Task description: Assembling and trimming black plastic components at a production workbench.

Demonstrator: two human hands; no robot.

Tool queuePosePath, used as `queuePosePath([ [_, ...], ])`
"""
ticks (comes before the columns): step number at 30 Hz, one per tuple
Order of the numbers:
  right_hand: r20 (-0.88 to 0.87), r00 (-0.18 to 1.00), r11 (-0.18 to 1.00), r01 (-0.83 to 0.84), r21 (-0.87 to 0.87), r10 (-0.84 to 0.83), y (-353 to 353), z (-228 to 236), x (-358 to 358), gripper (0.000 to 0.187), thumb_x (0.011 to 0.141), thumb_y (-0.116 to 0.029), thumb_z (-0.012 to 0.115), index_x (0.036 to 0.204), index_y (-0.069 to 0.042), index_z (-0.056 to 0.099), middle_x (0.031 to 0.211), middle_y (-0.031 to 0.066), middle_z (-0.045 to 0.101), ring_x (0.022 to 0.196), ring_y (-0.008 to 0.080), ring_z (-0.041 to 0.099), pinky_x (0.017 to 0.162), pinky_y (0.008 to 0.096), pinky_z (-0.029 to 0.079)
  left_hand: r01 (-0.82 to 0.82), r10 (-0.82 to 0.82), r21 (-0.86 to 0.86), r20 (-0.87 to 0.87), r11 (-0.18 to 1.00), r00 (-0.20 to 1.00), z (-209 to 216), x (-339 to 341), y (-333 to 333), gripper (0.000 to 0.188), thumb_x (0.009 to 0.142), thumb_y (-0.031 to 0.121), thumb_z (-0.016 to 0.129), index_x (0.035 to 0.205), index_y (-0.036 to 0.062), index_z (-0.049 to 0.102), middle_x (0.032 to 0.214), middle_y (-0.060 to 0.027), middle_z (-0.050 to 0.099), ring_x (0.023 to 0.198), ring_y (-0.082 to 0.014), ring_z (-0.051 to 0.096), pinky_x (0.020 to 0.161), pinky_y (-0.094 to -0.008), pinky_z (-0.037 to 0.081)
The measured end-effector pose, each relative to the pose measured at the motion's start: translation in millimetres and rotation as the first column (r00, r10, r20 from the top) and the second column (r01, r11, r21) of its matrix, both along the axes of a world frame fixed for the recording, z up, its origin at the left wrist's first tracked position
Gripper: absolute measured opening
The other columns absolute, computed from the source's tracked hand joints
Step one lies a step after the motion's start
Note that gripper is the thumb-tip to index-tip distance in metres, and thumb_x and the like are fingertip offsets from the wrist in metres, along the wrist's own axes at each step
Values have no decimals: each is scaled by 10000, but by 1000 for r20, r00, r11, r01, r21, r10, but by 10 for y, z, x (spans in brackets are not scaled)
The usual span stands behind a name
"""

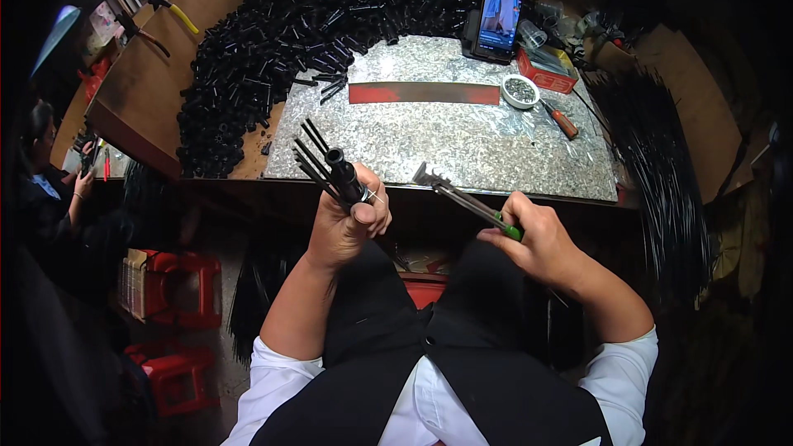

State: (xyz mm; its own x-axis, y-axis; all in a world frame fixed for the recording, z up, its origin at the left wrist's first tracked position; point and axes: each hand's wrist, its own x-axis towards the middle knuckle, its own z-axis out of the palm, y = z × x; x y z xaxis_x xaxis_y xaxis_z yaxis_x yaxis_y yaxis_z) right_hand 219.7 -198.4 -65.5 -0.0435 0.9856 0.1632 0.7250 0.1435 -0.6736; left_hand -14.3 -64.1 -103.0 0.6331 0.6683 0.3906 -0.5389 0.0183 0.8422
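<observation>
My left hand [353,219] is closed around a black tubular part [340,167] with several thin black prongs fanning up beside it. A thin pale wire [376,196] shows at the fingers of that hand. In my right hand [537,231], fingers wrapped round, is a hand tool [462,200] with a grey metal head, long dark shafts and green on its grip. Its head points toward the left hand, apart from the black part. Both hands are raised in front of the table's near edge, above my lap.
On the speckled tabletop [396,136] lie a red-and-dark strip [423,93], a white bowl of small metal pieces [520,92] and an orange-handled screwdriver [562,121]. Behind are a heap of black parts [273,41], a propped phone [499,21] and a red box [548,74]. Black rods [652,157] hang right; a co-worker [58,173] sits left.
</observation>
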Motion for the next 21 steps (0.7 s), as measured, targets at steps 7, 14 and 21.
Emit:
queuePosePath([
  [7,205,977,974,19,226,-67,-22,74,71,383,697,-59,787,718,-43,405,717,112,521,593,234,535,527,322,413,85,-77,-145,58,986,995,3,-3,-19,460,777,405,741,873,89,420,598,25,407,485,-73,394,472,-232,342],
  [14,474,829,814,-39,580,-298,61,172,56,308,716,-175,751,854,-45,508,994,149,552,928,315,565,838,437,426,161,-141,-260,93,952,986,60,46,-83,513,634,190,869,829,100,403,620,42,399,516,-72,411,501,-224,344],
  [21,579,727,774,-106,625,-368,126,253,-9,303,761,-209,711,935,-48,522,1122,143,541,1088,312,547,1022,508,331,84,-85,-209,3,974,996,38,48,-78,507,626,139,879,832,104,417,643,49,408,555,-63,396,515,-222,332],
])
